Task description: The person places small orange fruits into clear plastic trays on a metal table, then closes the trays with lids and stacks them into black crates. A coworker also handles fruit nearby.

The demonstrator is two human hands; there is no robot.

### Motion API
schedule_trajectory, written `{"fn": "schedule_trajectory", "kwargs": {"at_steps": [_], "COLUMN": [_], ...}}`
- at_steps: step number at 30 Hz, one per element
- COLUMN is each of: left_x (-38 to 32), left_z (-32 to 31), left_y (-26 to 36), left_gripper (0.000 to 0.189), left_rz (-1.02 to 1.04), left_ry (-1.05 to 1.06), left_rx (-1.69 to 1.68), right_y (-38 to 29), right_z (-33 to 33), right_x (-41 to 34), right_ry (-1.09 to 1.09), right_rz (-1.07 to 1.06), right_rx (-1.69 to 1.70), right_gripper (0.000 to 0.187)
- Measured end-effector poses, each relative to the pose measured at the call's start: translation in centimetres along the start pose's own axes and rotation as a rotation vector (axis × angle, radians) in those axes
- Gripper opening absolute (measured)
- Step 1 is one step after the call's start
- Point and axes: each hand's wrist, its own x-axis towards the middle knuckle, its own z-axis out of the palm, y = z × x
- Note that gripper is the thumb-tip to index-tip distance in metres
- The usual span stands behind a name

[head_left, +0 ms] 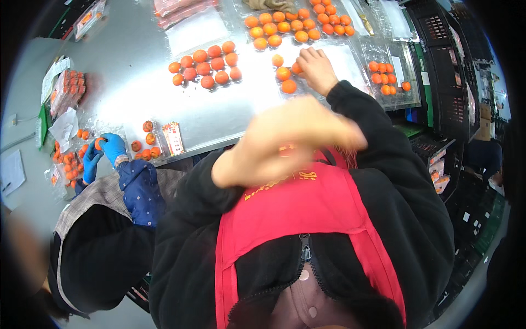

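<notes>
My right hand [315, 70] reaches over the metal table [135, 78], its fingertips on a small orange fruit [296, 68]. Left of it lie a few more orange fruits [283, 73] on clear plastic. Blurred by motion, my left hand [287, 135] is raised in front of my red apron [296, 201]; whether it holds anything cannot be told. Several orange-red fruits [203, 68] sit in rows to the left, and further groups of orange fruits [270, 28] lie on clear plastic trays beyond my right hand.
At the left, a co-worker's blue-gloved hands [114, 148] hold a fruit beside a printed card [173, 138]. White sheets [197, 33] and red packs [181, 10] lie at the far side. A tray with small fruits [406, 86] is at the right, near stacked black crates [446, 78].
</notes>
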Motion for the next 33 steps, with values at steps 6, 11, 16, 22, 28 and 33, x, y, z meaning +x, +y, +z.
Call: {"fn": "schedule_trajectory", "kwargs": {"at_steps": [6,11,16,22,28,33], "left_x": [-7.2,-7.5,-6.0,-7.5,-7.8,-7.4], "left_z": [-0.8,0.2,0.8,1.7,2.0,1.7], "left_y": [-11.0,-12.3,-11.4,-12.5,-13.5,-12.0], "left_gripper": [0.033,0.047,0.044,0.041,0.036,0.036], "left_rz": [-0.794,-0.811,-0.905,-0.703,-0.572,-0.652], "left_ry": [0.567,0.541,0.436,0.436,0.449,0.429], "left_rx": [-0.296,-0.557,-0.563,-0.141,0.016,-0.134], "right_y": [-4.1,-9.0,-10.9,-11.7,-12.3,-12.3], "right_z": [-2.9,-4.9,-6.2,-6.0,-5.0,-5.3], "right_x": [-3.1,-4.6,-5.3,-6.1,-6.5,-6.6], "right_ry": [0.199,0.272,0.418,0.418,0.317,0.371], "right_rz": [0.432,0.427,0.197,0.303,0.419,0.286], "right_rx": [1.435,1.663,1.157,1.200,1.574,1.416], "right_gripper": [0.036,0.042,0.043,0.039,0.037,0.038]}}
